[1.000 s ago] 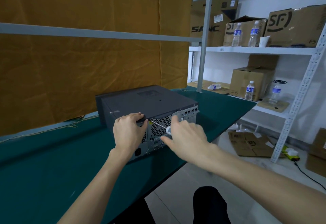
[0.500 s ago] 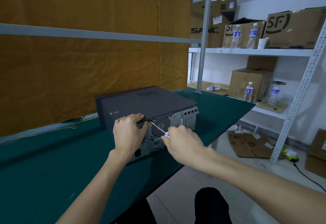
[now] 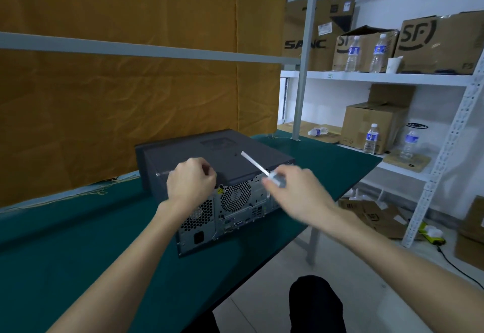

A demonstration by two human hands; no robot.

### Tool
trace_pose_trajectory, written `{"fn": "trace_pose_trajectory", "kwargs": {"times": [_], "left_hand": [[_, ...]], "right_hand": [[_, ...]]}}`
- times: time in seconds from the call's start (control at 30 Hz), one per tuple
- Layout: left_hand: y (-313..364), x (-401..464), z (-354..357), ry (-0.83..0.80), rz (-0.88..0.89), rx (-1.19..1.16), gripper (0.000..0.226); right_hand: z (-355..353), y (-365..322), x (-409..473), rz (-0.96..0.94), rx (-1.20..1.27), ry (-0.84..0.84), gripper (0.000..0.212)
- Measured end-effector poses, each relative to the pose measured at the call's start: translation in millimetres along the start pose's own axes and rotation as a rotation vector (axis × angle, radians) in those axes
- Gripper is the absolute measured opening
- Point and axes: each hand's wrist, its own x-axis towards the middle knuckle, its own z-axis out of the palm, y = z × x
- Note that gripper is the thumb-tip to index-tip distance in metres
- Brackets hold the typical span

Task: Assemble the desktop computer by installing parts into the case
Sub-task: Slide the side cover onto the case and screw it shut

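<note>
PC case (image 3: 209,154) sat closed on the green table (image 3: 65,249), rear panel facing the person, approx centre of view. Left hand (image 3: 190,183) rested on the case's top rear edge, fingers curled in; whether it pinched anything (a screw, maybe) couldn't be told. Right hand (image 3: 296,191) at 3 o'clock from the left, gripping the screwdriver (image 3: 258,166) by its handle, fingers wrapped round; shaft pointed to approx 10 o'clock, lifted over the lid, tip apart from the rear panel. Hand & tool were motion-blurred.

Risks, as judged: w/ the tip swinging over the lid, a careless sweep could scratch the panel or jab the left knuckles. If a screw was loose near the edge it could drop off the table, the case standing close to the 5 o'clock edge. Re-seating the tip off-axis could cam out & strip the head.
</note>
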Motion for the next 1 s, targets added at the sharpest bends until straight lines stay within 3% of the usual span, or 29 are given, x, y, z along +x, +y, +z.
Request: {"fn": "trace_pose_trajectory", "kwargs": {"times": [0.1, 0.17, 0.3, 0.6, 0.67, 0.73, 0.8, 0.87, 1.0], "left_hand": [[7, 42, 15, -0.24, -0.051, -0.064, 0.036], [11, 67, 29, -0.309, -0.057, -0.144, 0.042], [14, 106, 57, -0.296, -0.062, -0.163, 0.042], [9, 128, 82, -0.209, -0.01, -0.172, 0.008], [12, 130, 81, -0.099, -0.141, -0.408, 0.012], [15, 135, 75, -0.07, -0.419, -0.915, 0.015], [19, 138, 67, -0.146, -0.601, -1.38, 0.019], [19, 142, 61, -0.169, -0.633, -1.553, 0.021], [17, 143, 56, -0.168, -0.563, -1.577, 0.02]], "right_hand": [[7, 17, 52, 0.083, 0.229, 0.073, 0.022], [21, 25, 88, 0.113, 0.318, 0.097, 0.021], [44, 36, 154, 0.137, 0.432, 0.06, 0.023], [70, 69, 198, 0.064, 0.663, -0.122, 0.031], [69, 73, 196, 0.0, 0.748, -0.158, 0.021], [67, 74, 194, -0.048, 0.811, -0.212, 0.01], [66, 75, 193, -0.08, 0.816, -0.255, 0.013], [66, 76, 192, -0.099, 0.801, -0.28, 0.018], [66, 77, 193, -0.118, 0.799, -0.315, 0.024]]}}
